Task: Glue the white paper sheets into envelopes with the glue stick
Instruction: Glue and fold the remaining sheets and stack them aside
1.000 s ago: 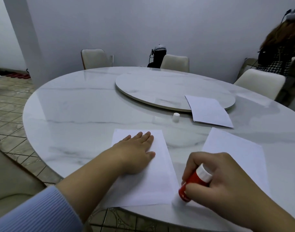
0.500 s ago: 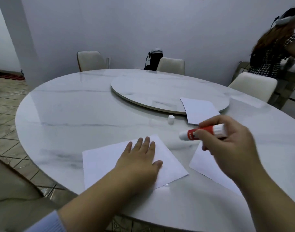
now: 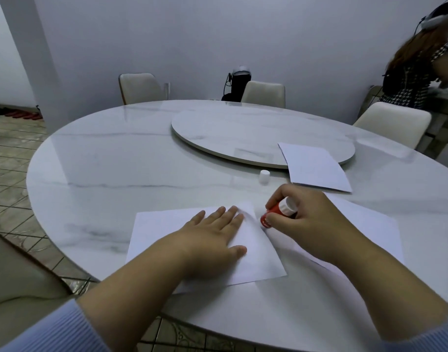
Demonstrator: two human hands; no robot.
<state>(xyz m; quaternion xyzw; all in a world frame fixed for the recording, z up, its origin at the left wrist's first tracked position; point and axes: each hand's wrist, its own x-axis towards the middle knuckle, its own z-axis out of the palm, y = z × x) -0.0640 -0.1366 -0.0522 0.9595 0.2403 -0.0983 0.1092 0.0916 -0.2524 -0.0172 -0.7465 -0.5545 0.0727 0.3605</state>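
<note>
Change since 0.5 s ago: the right hand (image 3: 309,219) has come down from mid-air, where it carried the glue stick (image 3: 277,212) level over the worktop (image 3: 141,158). The stick's red end now touches, or sits just beside, the right edge of the near paper sheet (image 3: 256,247). Judged meaning: a fresh gluing stroke along that edge is starting; no folding or sealing of this sheet shows yet.

Hands:
- Left hand (image 3: 210,240): fingers straight and spread flat, pressing the near sheet onto the worktop.
- Right hand: fingers curled round the glue stick, holding it tilted, white collar up, red end down.

Count:
- White paper, 3 pieces: 1 near sheet under the left hand; 1 sheet (image 3: 375,232) on the right, partly under the right forearm and under the near sheet's edge; 1 piece (image 3: 317,168) further off, lying half on the turntable (image 3: 243,133), which seems folded, though whether glued cannot be told.
- Glue stick, 1: in the right hand.
- White cap (image 3: 264,176), 1: upright on the worktop, between the right hand and the turntable rim, well apart from the stick.
- Chairs, 3 in view across the worktop.
- Other person, 1, at the far right edge.
</note>
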